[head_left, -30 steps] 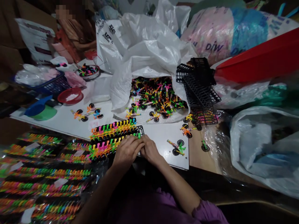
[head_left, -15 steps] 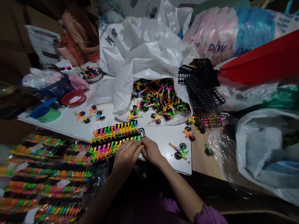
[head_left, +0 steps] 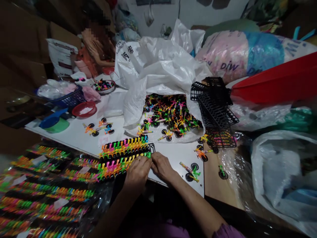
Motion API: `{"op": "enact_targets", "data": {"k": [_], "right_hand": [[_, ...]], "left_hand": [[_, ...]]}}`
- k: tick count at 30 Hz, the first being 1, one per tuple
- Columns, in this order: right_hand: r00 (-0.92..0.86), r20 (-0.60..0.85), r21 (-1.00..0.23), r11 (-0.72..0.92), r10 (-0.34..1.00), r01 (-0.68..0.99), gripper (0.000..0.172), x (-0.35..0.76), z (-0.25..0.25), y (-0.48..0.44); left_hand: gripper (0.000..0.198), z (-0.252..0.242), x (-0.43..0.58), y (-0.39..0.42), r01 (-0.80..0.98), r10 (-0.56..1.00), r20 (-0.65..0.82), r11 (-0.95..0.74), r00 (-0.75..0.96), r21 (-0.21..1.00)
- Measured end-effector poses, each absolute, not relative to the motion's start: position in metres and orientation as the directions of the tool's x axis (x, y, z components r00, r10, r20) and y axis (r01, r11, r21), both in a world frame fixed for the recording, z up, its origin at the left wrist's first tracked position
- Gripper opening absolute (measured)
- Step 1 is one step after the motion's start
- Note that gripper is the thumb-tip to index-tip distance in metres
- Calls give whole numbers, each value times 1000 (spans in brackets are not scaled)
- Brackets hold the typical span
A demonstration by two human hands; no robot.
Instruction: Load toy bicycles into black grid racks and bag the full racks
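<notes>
My left hand (head_left: 137,172) and my right hand (head_left: 162,167) meet at the near right end of a black grid tray (head_left: 123,153) packed with rows of small neon toy bicycles. Both hands have their fingers curled and pressed together at the tray's last row; what they pinch is hidden. A loose toy bicycle (head_left: 191,170) lies on the white board (head_left: 173,155) just right of my right hand. An open white plastic bag (head_left: 160,76) behind the tray spills a heap of toy bicycles (head_left: 170,115).
Wrapped packs of filled trays (head_left: 47,195) lie at the near left. A stack of black grid trays (head_left: 215,105) stands right of the bag. A red bowl (head_left: 84,109), a blue basket (head_left: 69,97) and another person (head_left: 96,49) are at the far left. Large bags (head_left: 279,172) crowd the right.
The view has tilted up a little, so everything sits lower in frame. My hands stay together at the tray's right end with only small finger movement.
</notes>
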State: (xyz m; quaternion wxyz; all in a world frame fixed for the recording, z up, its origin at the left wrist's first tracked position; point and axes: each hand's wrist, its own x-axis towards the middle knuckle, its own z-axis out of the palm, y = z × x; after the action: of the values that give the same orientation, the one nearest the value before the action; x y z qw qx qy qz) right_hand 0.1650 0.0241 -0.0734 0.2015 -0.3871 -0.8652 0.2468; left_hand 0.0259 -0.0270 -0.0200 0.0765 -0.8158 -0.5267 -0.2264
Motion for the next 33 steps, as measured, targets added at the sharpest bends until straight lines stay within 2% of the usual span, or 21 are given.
{"op": "enact_targets", "data": {"k": [7,11,14,16,21,24,28,31,33], "right_hand": [[-641,162,-497,623,750,604,11,155,-74,24],[-635,155,-566,595,756,570,10,157,-68,25],[-706,74,-650,571,704,501,9,167,-55,38],[-736,10,-651,563,677,509,8,170,-43,59],[-536,52,-383,513,842,768,20,134,-24,122],[-515,34,-332,496,857,803,19,110,-27,140],[-438,58,-391,424,897,817,20,120,-28,135],[-326,76,-560,311,942,768,19,145,-29,116],[-318,45,-678,263,947,687,15,157,-36,100]], "left_hand": [[23,-24,18,-34,893,807,487,-437,334,112],[21,-19,17,-34,907,831,464,-404,309,120],[20,-14,15,-37,878,831,463,-436,308,198],[19,-12,13,-39,857,836,454,-451,308,249],[17,-8,8,-39,837,848,414,-466,331,288],[17,-10,5,-38,827,831,434,-490,348,276],[16,-12,2,-39,818,805,470,-516,362,254],[14,-2,1,-35,793,787,522,-531,329,300],[15,9,-2,-24,794,795,569,-479,211,374]]}}
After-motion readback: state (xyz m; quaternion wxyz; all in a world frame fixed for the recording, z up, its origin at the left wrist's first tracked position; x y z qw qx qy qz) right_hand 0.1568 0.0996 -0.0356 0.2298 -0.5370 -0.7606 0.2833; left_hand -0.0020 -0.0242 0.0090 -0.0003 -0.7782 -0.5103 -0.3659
